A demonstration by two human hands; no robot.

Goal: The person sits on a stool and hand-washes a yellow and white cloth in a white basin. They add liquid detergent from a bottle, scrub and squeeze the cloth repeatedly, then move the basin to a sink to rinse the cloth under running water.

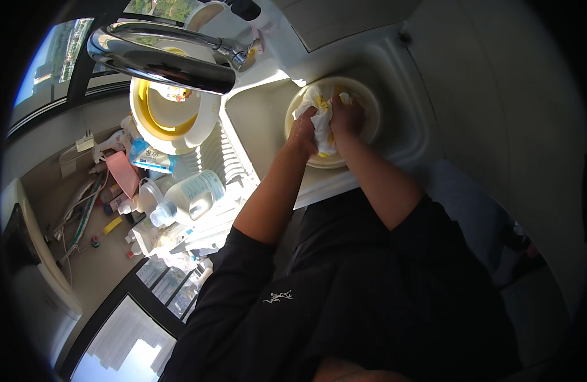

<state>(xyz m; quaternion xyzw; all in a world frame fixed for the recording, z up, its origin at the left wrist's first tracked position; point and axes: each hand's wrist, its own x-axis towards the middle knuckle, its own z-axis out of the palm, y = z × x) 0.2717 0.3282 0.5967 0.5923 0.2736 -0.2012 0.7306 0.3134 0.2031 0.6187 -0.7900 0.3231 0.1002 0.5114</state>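
A wet-looking white cloth (322,125) with yellow patterned parts is bunched between my two hands. It is held over a round pale basin (294,138) that stands in the white laundry sink (257,110). My left hand (303,131) grips the cloth's near left side. On its right side my right hand (347,114) is closed around another part, and a bit of white and yellow fabric shows above the fingers. The hands and cloth hide most of the basin's inside, so I cannot tell how much water it holds.
A chrome faucet (179,62) arches at upper left. Behind it leans a white and yellow basin (145,114). On the sunlit ribbed washboard side lie a detergent jug (193,198), a blue and white packet (152,156), a pink container (123,173) and several bottles. Windows border the left.
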